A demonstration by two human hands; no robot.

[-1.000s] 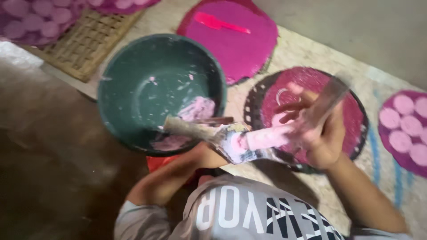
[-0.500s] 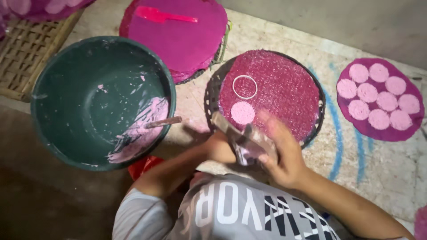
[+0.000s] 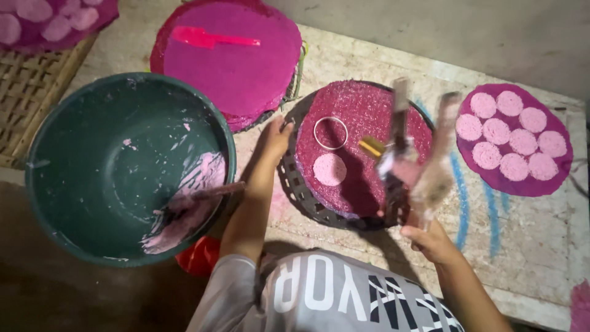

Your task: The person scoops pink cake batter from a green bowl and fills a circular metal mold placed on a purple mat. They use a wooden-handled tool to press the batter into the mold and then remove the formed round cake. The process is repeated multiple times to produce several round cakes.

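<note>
Raised since before, right hand (image 3: 432,241) holds spatula (image 3: 402,154) upright.

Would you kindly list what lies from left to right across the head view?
Woven mat → green bowl → left hand → metal ring → right hand → purple cloth with pink discs.

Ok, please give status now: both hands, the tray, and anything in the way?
Left hand on tray rim. Right hand gripping blurred paste-smeared tool above tray. On the tray: ring, one pink disc. Nothing in the way.
</note>
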